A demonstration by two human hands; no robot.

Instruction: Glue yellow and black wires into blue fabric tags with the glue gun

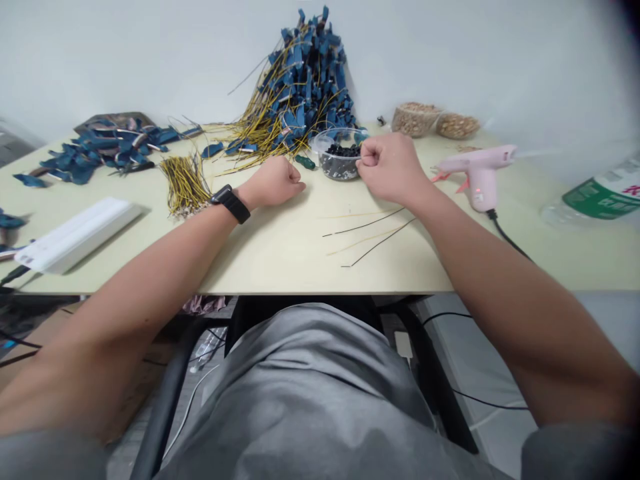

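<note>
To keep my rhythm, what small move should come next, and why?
Perhaps dip the right hand into the clear tub for a black piece: that hand curls by the rim, and loose wires lie nearby. Whether it holds anything is hidden.

- Black pieces [343,152] are seen in the clear bowl [339,175]
- Blue-and-yellow heap [311,87] is seen behind it
- Pink glue gun [480,167] is seen right of it

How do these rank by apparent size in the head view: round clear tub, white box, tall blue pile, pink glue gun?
1. Tall blue pile
2. White box
Pink glue gun and round clear tub: smaller, too alike to rank.
</note>
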